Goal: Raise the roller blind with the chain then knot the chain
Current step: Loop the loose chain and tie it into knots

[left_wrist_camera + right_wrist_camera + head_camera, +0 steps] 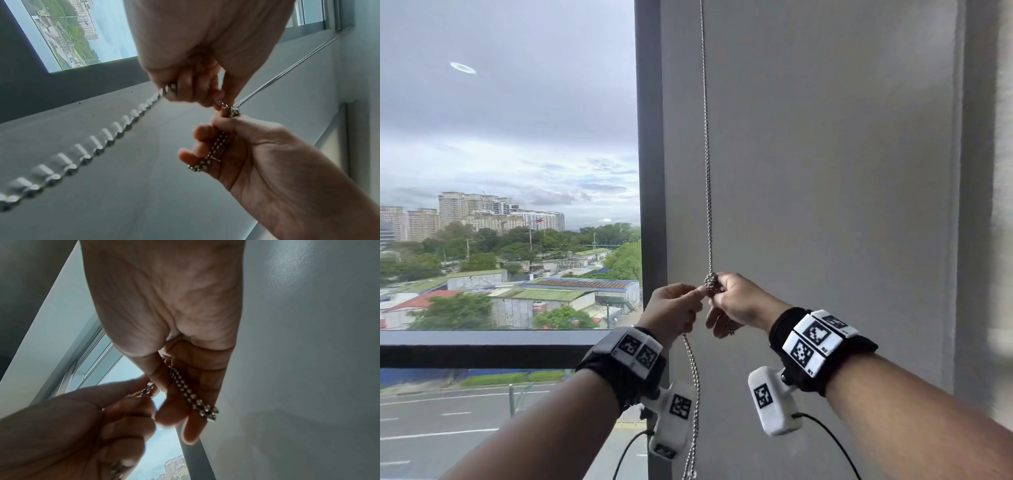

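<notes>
A metal bead chain hangs doubled against the grey wall and bunches into a knot at hand height. My left hand pinches the chain just left of the knot, and the rest of the chain falls from that fist. From the right, my right hand grips the knot, with a short loop poking out below its fingers. In the left wrist view the knot sits between both hands and the loop lies across the right hand's curled fingers. The loop also shows in the right wrist view.
A dark window frame post stands just left of the chain, with bare glass and a dark sill rail beyond it. The plain grey wall fills the right side. Cables trail from both wrist cameras.
</notes>
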A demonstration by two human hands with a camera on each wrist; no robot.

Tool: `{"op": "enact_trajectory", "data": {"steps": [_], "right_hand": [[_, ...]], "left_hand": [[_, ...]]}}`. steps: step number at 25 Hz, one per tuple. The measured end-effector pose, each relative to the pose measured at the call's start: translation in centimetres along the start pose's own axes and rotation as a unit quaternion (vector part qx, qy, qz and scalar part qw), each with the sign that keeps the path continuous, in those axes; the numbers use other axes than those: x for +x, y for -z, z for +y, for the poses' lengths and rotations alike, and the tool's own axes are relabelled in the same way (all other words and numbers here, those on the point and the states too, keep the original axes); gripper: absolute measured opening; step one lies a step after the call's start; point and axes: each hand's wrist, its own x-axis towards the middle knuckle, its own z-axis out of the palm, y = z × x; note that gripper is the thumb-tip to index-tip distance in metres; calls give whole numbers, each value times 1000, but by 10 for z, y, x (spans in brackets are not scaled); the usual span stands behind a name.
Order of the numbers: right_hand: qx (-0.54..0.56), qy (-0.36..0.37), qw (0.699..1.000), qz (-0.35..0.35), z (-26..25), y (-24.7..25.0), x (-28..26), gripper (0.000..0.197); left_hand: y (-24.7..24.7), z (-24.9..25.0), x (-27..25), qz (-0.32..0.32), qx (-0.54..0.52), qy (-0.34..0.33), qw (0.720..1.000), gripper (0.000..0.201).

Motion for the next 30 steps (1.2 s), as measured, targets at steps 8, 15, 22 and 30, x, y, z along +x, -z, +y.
{"op": "enact_trajectory", "data": {"steps": [8,15,22,30], "right_hand": [[-49,95,989,100,-17,26,-14,18],[-78,141,982,101,-36,29,-18,17],[-136,187,967,110,-35,26,-16,25],[-251,304,902,175,-33,26,-10,11]], "left_hand": [[-4,-17,-12,19,12,-30,999,22],[-10,-14,-17,-25,-114,18,993,17],[-15,-20,-15,16,-119,-21,992,7],[-15,-33,-30,34,-57,-17,998,17]]}}
